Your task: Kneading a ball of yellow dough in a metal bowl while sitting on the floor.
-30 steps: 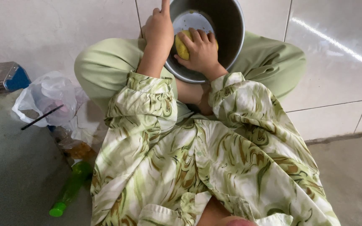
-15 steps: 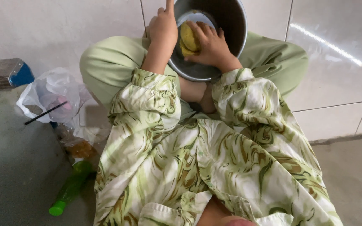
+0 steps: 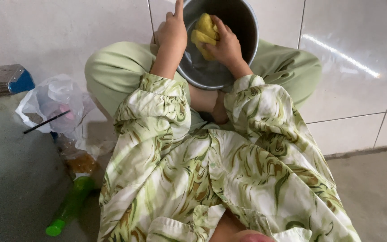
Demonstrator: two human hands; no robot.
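Left hand (image 3: 172, 32) gripped the round steel bowl (image 3: 242, 54) by its rim, steadying it well, while right hand (image 3: 226, 45), inside, pressed the yellow sponge (image 3: 204, 32) firmly.

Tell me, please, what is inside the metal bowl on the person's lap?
Inside the metal bowl lies a yellow sponge, pressed against the wall by the right hand. The left hand grips the rim. The bowl's far side is out of frame, and the fingers cover part of the sponge.
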